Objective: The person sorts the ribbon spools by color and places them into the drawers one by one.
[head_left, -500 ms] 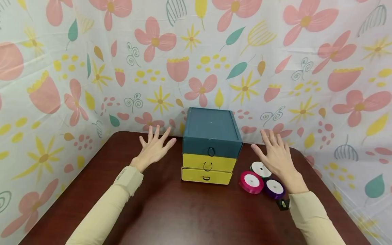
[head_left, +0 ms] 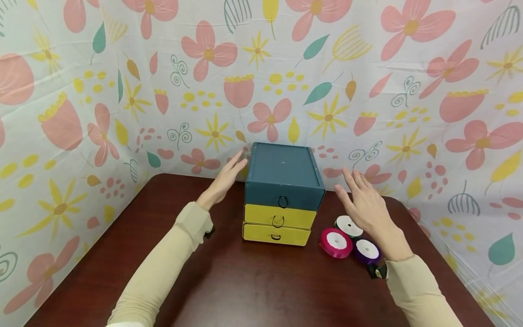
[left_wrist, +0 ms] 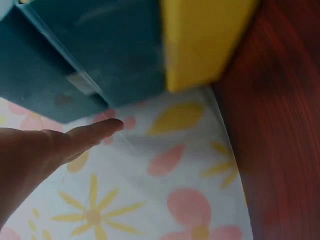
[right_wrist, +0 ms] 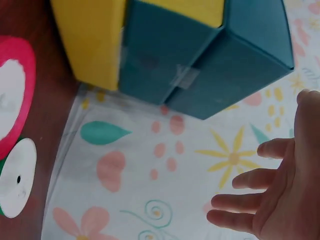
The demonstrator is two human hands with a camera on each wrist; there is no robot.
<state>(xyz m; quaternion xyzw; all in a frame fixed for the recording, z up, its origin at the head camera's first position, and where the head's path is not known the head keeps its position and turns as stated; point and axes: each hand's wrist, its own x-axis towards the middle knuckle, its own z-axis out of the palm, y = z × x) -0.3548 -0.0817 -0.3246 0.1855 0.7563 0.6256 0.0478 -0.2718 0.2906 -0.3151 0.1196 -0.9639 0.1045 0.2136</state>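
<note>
A small drawer box [head_left: 282, 165] stands at the back middle of the table, with a dark teal top drawer [head_left: 265, 194] and two yellow drawers [head_left: 255, 215] below, each with a dark loop pull. My left hand [head_left: 224, 181] is raised just left of the box, fingers straight, palm turned towards its side; the left wrist view shows the hand [left_wrist: 60, 147] beside the teal wall. To the right of the box, my right hand [head_left: 365, 206] hovers with fingers spread and nothing in them. Below it lie three ribbon spools: pink [head_left: 336, 243], purple [head_left: 367, 251] and green-edged white [head_left: 348, 226].
The dark red-brown table [head_left: 253, 286] runs back to a floral cloth [head_left: 269, 54] that hangs behind and along both sides. A small black object [head_left: 377, 271] shows at the right cuff, near the purple spool.
My left hand has moved right, closer to the box, and turned from palm-down with spread fingers to edge-on with fingers together. The right hand has tilted slightly; box and spools stay put.
</note>
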